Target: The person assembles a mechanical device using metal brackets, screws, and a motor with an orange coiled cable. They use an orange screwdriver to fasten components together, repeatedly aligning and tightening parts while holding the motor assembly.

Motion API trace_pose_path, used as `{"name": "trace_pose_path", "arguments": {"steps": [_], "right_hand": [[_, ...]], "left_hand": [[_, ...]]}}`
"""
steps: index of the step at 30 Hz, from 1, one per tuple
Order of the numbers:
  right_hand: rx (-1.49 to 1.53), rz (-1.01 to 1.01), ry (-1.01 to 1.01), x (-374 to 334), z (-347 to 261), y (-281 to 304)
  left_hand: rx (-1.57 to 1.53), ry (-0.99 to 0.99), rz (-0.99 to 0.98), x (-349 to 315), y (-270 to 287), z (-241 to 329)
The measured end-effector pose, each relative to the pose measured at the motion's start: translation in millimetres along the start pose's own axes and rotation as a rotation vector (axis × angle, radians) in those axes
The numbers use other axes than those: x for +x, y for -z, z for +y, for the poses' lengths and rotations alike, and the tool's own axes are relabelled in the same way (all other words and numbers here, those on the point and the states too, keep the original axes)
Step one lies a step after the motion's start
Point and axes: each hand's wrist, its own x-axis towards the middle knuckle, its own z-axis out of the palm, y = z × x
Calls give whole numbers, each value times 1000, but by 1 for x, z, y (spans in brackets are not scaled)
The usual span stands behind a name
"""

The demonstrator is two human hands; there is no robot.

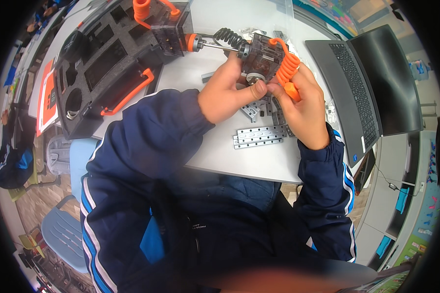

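A dark see-through motor block (262, 57) with a coiled orange cable (287, 62) is held up over the white table (239, 161). My left hand (226, 93) grips its near side, thumb pressed on a round silver hub on the block's near face. My right hand (303, 110) holds its right side and pinches the orange cable's plug. A black coiled cable (228, 37) runs off its far side to a second dark block with orange fittings (168, 29). Under my hands lie flat grey metal strips with holes (258, 136) and small brackets.
A black foam tray (100, 68) with cut-out pockets and an orange handle sits at the left. An open grey laptop (371, 83) stands at the right. Blue chairs (63, 234) are on the floor at lower left.
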Motion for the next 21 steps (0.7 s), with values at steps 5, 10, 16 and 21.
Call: {"name": "trace_pose_path", "arguments": {"steps": [5, 10, 16, 21], "right_hand": [[179, 33, -20, -1, 4, -7], [166, 4, -93, 0, 4, -3], [95, 29, -29, 0, 0, -1], [111, 8, -21, 0, 1, -2]], "left_hand": [[-21, -15, 0, -1, -1, 2], [10, -43, 20, 1, 0, 0], [-12, 5, -2, 0, 0, 2], [-7, 18, -13, -1, 0, 2]]}}
